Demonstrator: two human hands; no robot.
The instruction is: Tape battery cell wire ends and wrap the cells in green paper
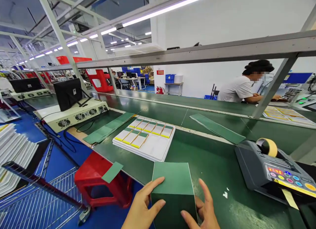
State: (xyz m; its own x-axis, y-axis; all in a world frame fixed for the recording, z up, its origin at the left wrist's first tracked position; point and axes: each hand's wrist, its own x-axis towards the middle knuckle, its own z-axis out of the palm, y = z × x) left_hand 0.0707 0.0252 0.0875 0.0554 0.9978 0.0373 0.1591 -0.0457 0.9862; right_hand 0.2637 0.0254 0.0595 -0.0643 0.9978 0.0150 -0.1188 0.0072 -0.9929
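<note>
A green sheet (172,179), pale on its far part and darker on its near part with a straight line across, is held over the front edge of the bench. My left hand (144,206) grips its left side, thumb on the face and index finger along the edge. On the right side, my right hand (204,207) pinches it with the thumb over the near part; the index finger sticks up off the sheet. The sheet's near end runs out of view. Beyond it lies a stack of white trays (158,146) bearing several small white pieces with yellow edges (139,140).
A tape dispenser (261,173) with a lit display stands at right. Long green strips (217,128) lie behind, others (108,127) at left. A red stool (98,179) with a green piece (112,172) sits below left, beside a wire cart (56,189). A person (237,87) sits across the bench.
</note>
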